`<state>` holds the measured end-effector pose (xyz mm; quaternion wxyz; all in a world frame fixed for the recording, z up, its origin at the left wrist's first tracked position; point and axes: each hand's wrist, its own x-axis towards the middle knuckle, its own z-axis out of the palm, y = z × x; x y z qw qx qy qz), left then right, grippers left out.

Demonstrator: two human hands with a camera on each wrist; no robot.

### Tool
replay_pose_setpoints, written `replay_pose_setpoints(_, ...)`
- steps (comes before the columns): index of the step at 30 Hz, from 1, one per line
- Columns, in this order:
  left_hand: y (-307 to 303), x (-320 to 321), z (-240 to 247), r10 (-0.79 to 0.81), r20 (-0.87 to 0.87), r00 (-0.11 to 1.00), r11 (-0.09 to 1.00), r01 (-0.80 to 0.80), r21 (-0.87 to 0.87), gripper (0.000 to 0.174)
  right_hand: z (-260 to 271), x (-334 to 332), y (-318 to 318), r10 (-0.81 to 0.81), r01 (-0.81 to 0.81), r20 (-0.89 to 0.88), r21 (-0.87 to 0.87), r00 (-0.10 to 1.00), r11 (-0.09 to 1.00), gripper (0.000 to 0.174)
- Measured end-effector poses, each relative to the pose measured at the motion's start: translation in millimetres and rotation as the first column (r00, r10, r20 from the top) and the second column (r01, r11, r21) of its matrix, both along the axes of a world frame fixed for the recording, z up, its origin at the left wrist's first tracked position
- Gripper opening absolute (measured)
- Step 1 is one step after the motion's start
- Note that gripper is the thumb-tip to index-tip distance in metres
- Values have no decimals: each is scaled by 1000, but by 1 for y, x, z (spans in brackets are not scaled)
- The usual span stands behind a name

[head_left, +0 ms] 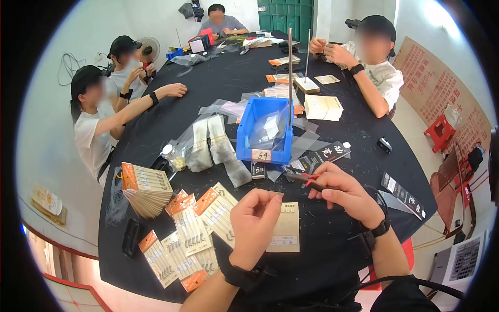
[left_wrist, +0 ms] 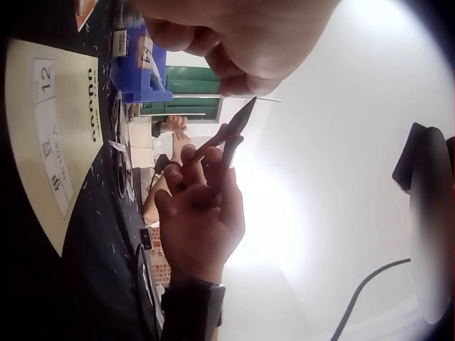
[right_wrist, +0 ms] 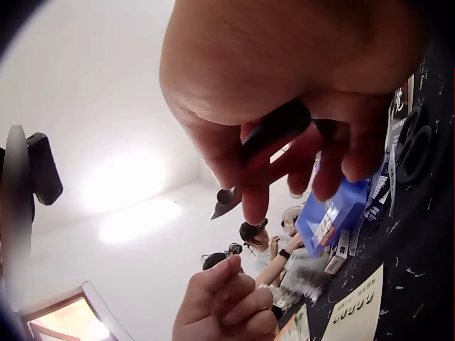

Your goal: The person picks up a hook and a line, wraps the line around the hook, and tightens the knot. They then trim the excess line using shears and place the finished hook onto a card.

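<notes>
My left hand (head_left: 255, 221) is raised over a cream card (head_left: 286, 229), its thumb and forefinger pinching a thin line that barely shows at the fingertips. That card lies flat and carries a row of small dark hook shapes and a white label (left_wrist: 50, 135) marked 12. To the right, my right hand (head_left: 343, 192) grips small pointed snips (head_left: 310, 182) with red and black handles. Their dark tips point toward the left fingertips, a short gap away. In the right wrist view, the palm and fingers hide most of the snips' handle (right_wrist: 277, 131).
A blue bin (head_left: 264, 130) labelled 69 holds clear bags. At left are loose hook cards (head_left: 187, 229) and a fanned stack (head_left: 148, 190). Black scissors (right_wrist: 414, 145), a black packet (head_left: 403, 195) and upright metal rods (head_left: 290, 78) are nearby. Several people sit around the black table.
</notes>
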<state>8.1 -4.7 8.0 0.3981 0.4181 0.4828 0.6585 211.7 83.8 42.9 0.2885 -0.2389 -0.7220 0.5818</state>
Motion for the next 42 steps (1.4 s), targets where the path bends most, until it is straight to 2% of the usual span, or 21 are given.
replay_pose_setpoints(4, 1, -1, 0, 19, -24, 1000, 1000, -19, 4, 7, -9, -3, 0, -6, 8, -59, 24, 998, 1000, 20)
replay_pose_setpoints(7, 2, 0, 0, 21, -23, 1000, 1000, -21, -11, 7, -15, 1, 7, -34, 26, 35, 212, 999, 977, 16)
replay_pose_setpoints(10, 2, -1, 1, 17, -22, 1000, 999, -18, -27, 8, -16, 0, 4, -67, 59, 28, 207, 997, 976, 12)
replay_pose_setpoints(16, 2, -2, 1, 8, -28, 1000, 1000, -9, -24, 10, -19, -2, 4, -117, 83, 65, 392, 991, 916, 16)
replay_pose_setpoints(19, 2, 0, 1, 1, -39, 999, 1000, -2, -23, 9, -18, -3, 3, -128, 96, 61, 375, 990, 922, 19)
replay_pose_setpoints(25, 0, -3, 1, -12, -80, 997, 1000, 11, -12, 7, -12, -3, 0, -153, 57, 168, 469, 974, 881, 19)
replay_pose_setpoints(42, 2, -3, 0, -4, -155, 988, 1000, 6, 14, 6, -12, -2, 1, -130, 42, 157, 468, 979, 883, 17)
